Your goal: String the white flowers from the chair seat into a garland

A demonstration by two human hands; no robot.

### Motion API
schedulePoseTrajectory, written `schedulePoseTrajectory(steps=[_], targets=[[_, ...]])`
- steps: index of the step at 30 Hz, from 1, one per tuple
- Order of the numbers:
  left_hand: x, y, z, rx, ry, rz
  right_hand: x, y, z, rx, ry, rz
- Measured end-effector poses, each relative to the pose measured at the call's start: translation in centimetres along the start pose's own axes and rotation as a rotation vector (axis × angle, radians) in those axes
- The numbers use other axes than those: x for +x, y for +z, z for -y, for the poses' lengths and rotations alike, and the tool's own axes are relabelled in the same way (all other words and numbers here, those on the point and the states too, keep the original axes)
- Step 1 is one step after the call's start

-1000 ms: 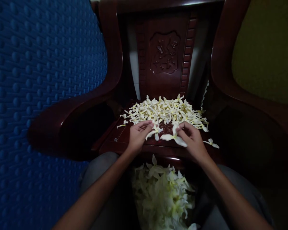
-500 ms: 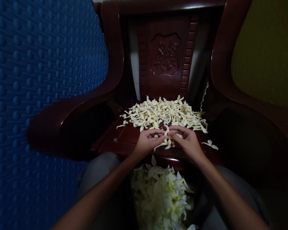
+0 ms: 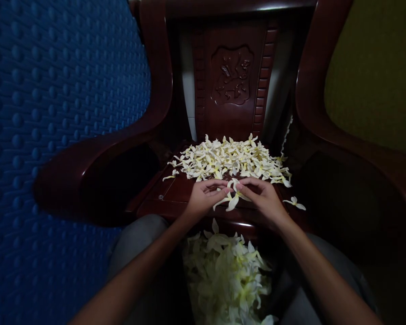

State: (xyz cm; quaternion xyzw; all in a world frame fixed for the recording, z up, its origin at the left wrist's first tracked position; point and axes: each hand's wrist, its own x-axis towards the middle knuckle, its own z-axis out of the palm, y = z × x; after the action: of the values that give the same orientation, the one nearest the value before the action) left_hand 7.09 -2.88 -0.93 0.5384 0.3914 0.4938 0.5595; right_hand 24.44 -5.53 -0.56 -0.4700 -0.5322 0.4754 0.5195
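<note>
Slim bare forearms (image 3: 147, 267), bare slender-fingered hands (image 3: 268, 198), and plain grey trousers (image 3: 138, 239) of smooth-looking cloth, dim in shadow.

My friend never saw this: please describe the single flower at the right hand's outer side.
Find the dark red wooden chair. On its seat, look right of the right hand. The lone white flower there lies apart from the flower heap.

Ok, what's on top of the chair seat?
The seat bears a heap of pale flowers, with a loose flower further right. The heap covers the surface beneath it, so that part can't be seen.
</note>
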Motion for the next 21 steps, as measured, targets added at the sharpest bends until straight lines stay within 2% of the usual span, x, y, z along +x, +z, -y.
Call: schedulePoseTrajectory(steps=[7, 13, 16, 21], targets=[[0.42, -0.68, 0.13, 0.043, 0.029, -0.031, -0.06, -0.25, 0.01, -0.07, -0.085, -0.056], [0.32, -0.38, 0.16, 0.066, 0.035, -0.014, -0.14, -0.02, 0.09, 0.033, -0.036, -0.174], [0.34, -0.35, 0.12, 0.065, 0.024, -0.003, -0.13, -0.01, 0.22, 0.069, -0.036, -0.179], [0.33, -0.35, 0.12, 0.031, 0.0, 0.043, -0.21, 0.14, 0.25, 0.127, 0.06, -0.163]])
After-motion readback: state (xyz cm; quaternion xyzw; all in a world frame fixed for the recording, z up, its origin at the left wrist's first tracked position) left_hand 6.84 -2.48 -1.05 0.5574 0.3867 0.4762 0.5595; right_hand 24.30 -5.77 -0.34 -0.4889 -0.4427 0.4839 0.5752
